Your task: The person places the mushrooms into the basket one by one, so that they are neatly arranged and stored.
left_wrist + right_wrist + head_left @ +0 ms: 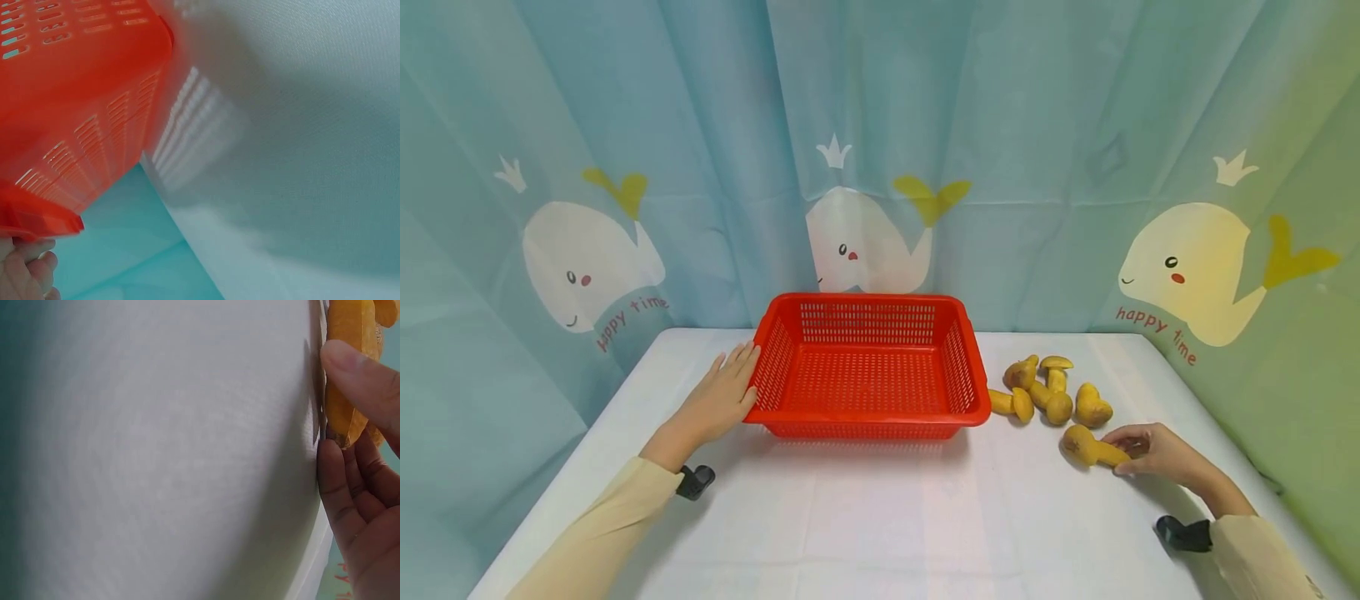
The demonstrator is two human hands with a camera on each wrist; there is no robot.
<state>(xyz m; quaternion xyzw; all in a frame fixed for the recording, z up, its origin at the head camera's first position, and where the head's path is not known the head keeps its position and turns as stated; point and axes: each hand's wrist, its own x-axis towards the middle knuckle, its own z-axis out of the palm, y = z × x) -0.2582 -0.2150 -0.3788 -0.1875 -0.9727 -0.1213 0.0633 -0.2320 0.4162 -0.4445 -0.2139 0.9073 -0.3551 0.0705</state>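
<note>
A red plastic basket (865,418) with slotted walls stands upright near the back of the table, with nothing inside. My left hand (718,400) lies against its left rim, fingers extended; in the left wrist view, fingertips (28,269) show at the rim beside the basket wall (75,94). To the right of the basket, my right hand (1161,454) pinches the stem of a yellow mushroom (1081,446) lying on the table. The right wrist view has the thumb and fingers (365,481) about the stem (347,403); its cap is mostly out of that view.
Several more yellow mushrooms (1058,407) lie grouped between the basket and my right hand, one touching or close to the basket's right side. A white cloth (880,517) covers the table. Behind it hangs a blue-green curtain (1037,167) with whale prints.
</note>
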